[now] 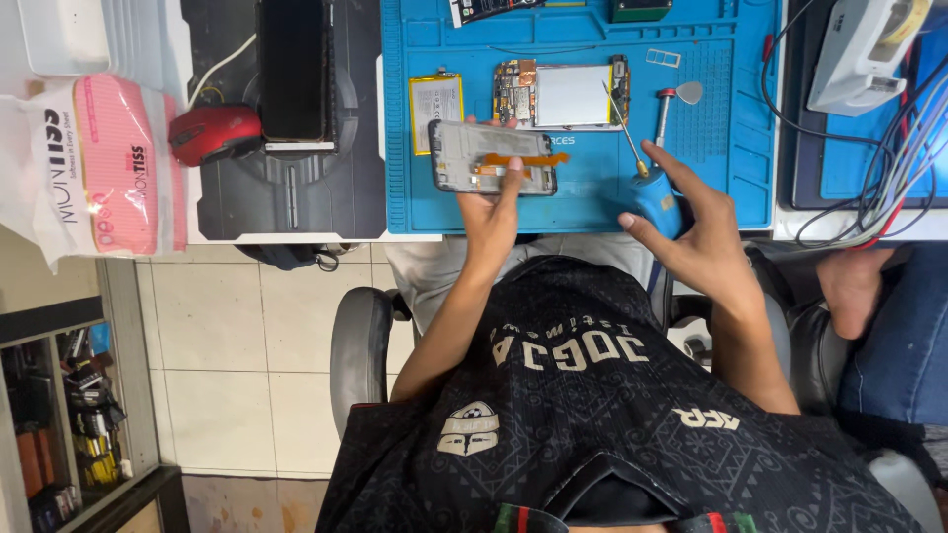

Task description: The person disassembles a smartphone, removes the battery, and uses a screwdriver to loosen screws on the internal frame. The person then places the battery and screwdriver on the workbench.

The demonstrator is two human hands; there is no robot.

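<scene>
My left hand [491,209] holds an opened phone frame [492,157] with an orange flex cable showing, just above the blue work mat [711,109]. My thumb presses on its lower edge. My right hand [696,232] grips a blue-handled screwdriver [647,178] whose thin shaft points up and left toward a phone body with circuit board and metal shield [563,95]. A flat battery [435,100] lies to the left of that body.
A red-handled tool and a pick [676,97] lie on the mat. A dark phone [293,71] and red mouse [214,133] sit on a black mat at left, beside a pink tissue pack [109,163]. Cables [879,188] and a white device [864,49] crowd the right. Another person's bare foot [854,281] rests nearby.
</scene>
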